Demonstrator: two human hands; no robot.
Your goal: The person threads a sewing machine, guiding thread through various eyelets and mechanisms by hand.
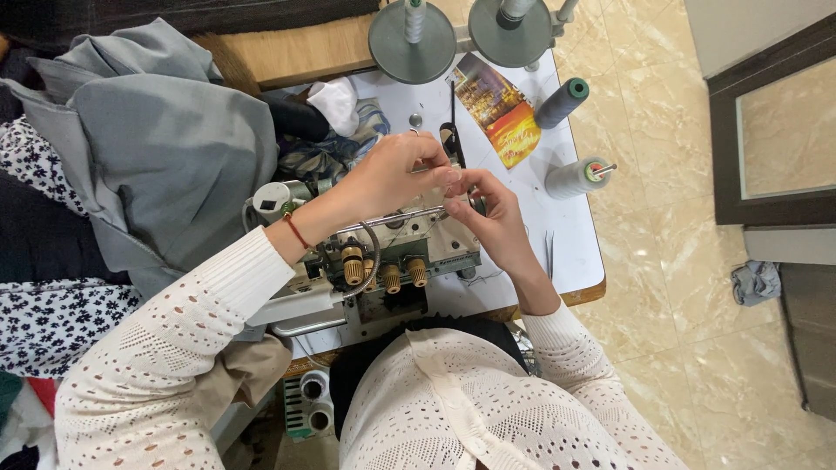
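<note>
A white overlock sewing machine [387, 248] with brass tension knobs [353, 265] sits on a white table [570, 235]. My left hand [392, 174] and my right hand [489, 213] meet above the machine's top. The fingertips of both are pinched together at a thin thread near a metal thread guide bar [396, 218]. The thread itself is too fine to follow. A red cord is tied around my left wrist.
Grey fabric [165, 148] is piled left of the machine over dark floral cloth [52, 313]. Two thread stands [411, 42] are at the back, a teal cone [562, 102] and a grey cone [576, 177] on the right, a colourful card [505, 113], tweezers [549, 251]. Tiled floor right.
</note>
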